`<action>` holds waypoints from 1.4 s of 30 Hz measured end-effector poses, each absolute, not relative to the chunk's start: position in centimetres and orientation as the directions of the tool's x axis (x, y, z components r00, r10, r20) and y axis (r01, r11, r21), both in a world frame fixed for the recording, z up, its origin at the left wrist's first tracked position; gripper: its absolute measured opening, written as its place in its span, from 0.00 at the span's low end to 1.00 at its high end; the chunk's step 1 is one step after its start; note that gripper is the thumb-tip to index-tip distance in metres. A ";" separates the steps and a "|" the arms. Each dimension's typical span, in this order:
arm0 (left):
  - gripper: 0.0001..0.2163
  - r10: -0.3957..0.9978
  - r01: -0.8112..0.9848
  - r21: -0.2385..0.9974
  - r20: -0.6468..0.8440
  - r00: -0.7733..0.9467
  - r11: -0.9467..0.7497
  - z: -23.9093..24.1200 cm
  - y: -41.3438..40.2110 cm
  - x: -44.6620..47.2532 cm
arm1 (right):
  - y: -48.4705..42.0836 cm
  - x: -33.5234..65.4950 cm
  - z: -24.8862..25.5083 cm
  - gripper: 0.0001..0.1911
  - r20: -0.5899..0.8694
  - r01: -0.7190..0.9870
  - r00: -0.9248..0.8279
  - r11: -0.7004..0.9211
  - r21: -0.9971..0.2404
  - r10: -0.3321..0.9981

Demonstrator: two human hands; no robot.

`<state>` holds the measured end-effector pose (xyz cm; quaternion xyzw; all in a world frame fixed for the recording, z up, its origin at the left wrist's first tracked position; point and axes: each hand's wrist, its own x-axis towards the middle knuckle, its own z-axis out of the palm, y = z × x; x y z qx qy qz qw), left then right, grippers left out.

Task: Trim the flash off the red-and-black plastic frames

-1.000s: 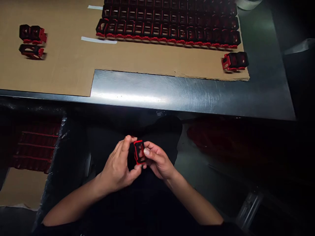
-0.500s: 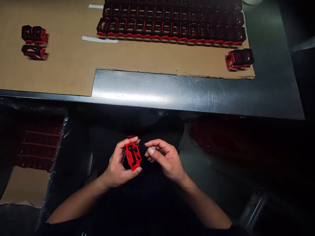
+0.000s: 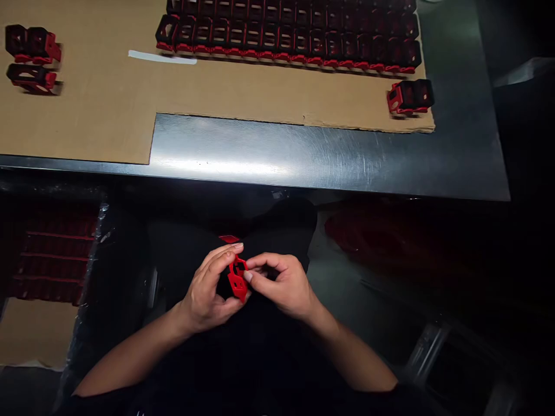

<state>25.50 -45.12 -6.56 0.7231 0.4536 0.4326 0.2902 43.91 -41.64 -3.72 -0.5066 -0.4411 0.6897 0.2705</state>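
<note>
Red, a small angular openwork part [image 3: 237,284] sits at the frame's lower centre, grasped by the left hand [image 3: 206,296]. The right hand [image 3: 287,287] has fingertips at its right edge; whether they grip is unclear. Black-and-red boxy parts [image 3: 269,38] stand in rows, top centre, on brown cardboard [image 3: 95,118].

L hand [image 3: 208,292] cupped, R hand [image 3: 280,283] thumb/idx near tog., forearms [image 3: 139,355] angled inwd

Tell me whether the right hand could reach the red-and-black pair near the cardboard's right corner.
Probably yes: the right hand is busy at the red part, but nothing visible blocks its way across the metal table to the red-and-black pair.
</note>
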 end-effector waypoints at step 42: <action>0.40 0.779 0.540 0.576 0.552 0.297 -0.614 -6.5 -45.2 25.0 | -40.8 44.0 -1.8 0.04 -0.515 0.228 -0.378 -0.461 -0.857 0.770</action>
